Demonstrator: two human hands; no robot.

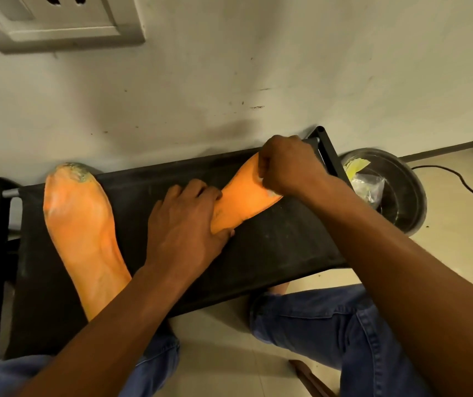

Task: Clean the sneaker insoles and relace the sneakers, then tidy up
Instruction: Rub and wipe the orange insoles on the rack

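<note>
Two orange insoles lie on a black fabric-topped rack (272, 247). The left insole (82, 224) lies free, its toe end grimy and streaked with white. The right insole (244, 196) lies slanted toward the wall. My left hand (185, 222) grips its lower end, fingers bent on top and thumb along the edge. My right hand (289, 164) is curled into a fist on its upper end. A small pale item (269, 191) peeks out under the fist, and I cannot tell what it is.
The rack stands against a scuffed white wall (229, 81) with a socket (66, 21) at the upper left. A steel bowl (404, 204) holding a plastic bag and something yellow sits on the floor to the right, next to a black cable (459, 179). My jeans-clad knees are below.
</note>
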